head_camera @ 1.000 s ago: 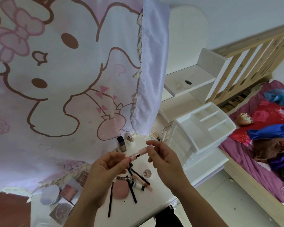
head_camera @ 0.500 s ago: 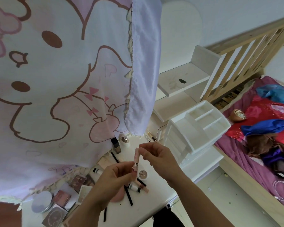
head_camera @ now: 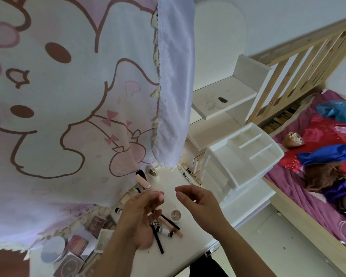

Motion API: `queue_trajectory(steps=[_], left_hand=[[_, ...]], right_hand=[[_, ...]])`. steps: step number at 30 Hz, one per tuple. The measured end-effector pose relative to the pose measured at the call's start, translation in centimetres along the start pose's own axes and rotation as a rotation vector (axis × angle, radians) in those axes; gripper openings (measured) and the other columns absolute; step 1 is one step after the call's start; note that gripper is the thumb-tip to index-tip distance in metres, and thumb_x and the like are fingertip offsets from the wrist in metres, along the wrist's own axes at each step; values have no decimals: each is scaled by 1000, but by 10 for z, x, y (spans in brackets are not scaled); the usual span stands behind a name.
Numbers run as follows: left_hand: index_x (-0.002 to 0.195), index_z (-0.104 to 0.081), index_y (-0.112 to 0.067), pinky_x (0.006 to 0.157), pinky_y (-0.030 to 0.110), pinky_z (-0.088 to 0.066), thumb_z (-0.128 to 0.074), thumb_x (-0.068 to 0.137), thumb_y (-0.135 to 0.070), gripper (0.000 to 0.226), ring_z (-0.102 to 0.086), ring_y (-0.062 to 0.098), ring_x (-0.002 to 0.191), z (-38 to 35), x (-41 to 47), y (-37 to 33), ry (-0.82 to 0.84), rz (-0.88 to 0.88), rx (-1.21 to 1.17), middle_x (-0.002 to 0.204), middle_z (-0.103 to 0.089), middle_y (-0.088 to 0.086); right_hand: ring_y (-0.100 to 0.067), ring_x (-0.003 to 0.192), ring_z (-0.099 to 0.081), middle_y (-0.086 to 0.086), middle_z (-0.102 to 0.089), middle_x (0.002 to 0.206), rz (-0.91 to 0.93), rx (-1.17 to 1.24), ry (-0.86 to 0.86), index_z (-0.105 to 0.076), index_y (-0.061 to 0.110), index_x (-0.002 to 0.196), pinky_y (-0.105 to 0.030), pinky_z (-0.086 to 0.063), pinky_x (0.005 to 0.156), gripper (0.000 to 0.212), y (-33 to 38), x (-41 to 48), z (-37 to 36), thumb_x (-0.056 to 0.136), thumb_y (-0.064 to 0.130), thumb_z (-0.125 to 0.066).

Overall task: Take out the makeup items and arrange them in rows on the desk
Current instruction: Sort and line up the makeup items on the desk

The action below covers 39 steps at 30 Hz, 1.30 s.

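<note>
Pink tube (head_camera: pixel 146 183), one of the makeup items, is up off the white desk (head_camera: pixel 188 254) in the head view, tilted with its far end toward the cartoon curtain (head_camera: pixel 68 96). The left hand (head_camera: pixel 140 218) pinches its near end with curled fingers. The right hand (head_camera: pixel 202 206) hangs just beside it, fingers loosely curled and holding nothing. Below the hands lie black pencils (head_camera: pixel 158 240), a small round pot (head_camera: pixel 175 215) and other slim tubes in a loose heap. Flat compacts (head_camera: pixel 76 243) sit at the near left, and a white drawer box (head_camera: pixel 246 156) stands to the right. The tube looks light, stiff and smooth, so it may roll once set down. It is best gripped across its middle and laid flat beside the others.
</note>
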State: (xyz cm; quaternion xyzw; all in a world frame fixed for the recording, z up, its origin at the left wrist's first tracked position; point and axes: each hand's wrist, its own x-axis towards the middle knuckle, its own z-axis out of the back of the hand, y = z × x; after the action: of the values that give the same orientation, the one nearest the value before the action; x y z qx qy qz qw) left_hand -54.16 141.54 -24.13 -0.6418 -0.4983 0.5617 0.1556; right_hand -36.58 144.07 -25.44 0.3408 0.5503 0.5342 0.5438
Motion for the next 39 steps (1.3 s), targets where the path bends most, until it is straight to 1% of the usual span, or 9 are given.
queue_trajectory(steps=[7,11,16,19,24,27,29,33,39], left_hand=[[74,-74,-21,85,39,-36,-83,55,-33,23,-51,20,103,-3,-10,2,4,-21,55,95,-70,0],[76,-78,-23,87,40,-36,-79,65,-28,12,-53,21,108,-11,-15,2,8,-29,59,96,-72,-3],[102,-73,-25,81,36,-45,-78,58,-61,57,-58,18,105,4,-15,-6,-4,-118,72,104,-70,-5],[112,-70,-29,81,35,-44,-74,64,-65,59,-59,17,105,9,-8,-14,28,-176,90,109,-69,-5],[90,-79,-16,78,31,-44,-73,83,-27,14,-56,17,83,-6,23,-15,-93,-256,64,90,-73,6],[84,-78,-9,55,17,-41,-67,91,-15,14,-49,7,63,-4,52,-15,-265,-210,-184,71,-64,1],[84,-77,-9,50,15,-43,-67,90,-9,12,-54,6,65,0,73,-7,-282,-140,-203,77,-67,3],[110,-66,8,66,17,-57,-70,85,1,25,-66,9,71,-11,100,22,-269,-19,-195,106,-69,17],[84,-61,3,79,31,-60,-63,85,14,12,-68,22,79,-42,154,58,-328,97,-104,89,-65,15]], right_hand=[[-9,79,-62,14,-67,90,223,-141,0,-76,39,100,-16,-42,64,29,-5,-5,-12,72,43,-85],[-12,74,-63,11,-68,83,311,-149,-65,-79,37,93,-16,-42,63,14,-6,-2,-15,80,43,-81],[-6,67,-59,8,-69,81,264,-30,-56,-81,35,91,-16,-43,63,13,-13,-6,-10,81,27,-83],[-5,68,-59,7,-70,82,250,-22,-48,-81,30,91,-17,-44,63,11,-16,-4,-3,81,26,-82],[-6,69,-60,8,-69,82,205,-84,-42,-81,34,92,-18,-44,63,11,-21,10,7,82,30,-81],[-8,72,-62,8,-69,79,118,-145,-119,-78,43,88,-18,-46,66,7,-38,17,17,84,37,-78],[-6,72,-63,9,-70,78,27,-147,-175,-76,48,85,-15,-46,65,8,-50,20,24,85,40,-76],[-2,60,-63,12,-72,67,-168,-82,-215,-74,48,85,-14,-45,56,1,-70,34,37,85,47,-74],[-23,63,-67,4,-72,65,-298,-53,-260,-77,40,89,-20,-49,52,12,-110,76,31,87,50,-71]])
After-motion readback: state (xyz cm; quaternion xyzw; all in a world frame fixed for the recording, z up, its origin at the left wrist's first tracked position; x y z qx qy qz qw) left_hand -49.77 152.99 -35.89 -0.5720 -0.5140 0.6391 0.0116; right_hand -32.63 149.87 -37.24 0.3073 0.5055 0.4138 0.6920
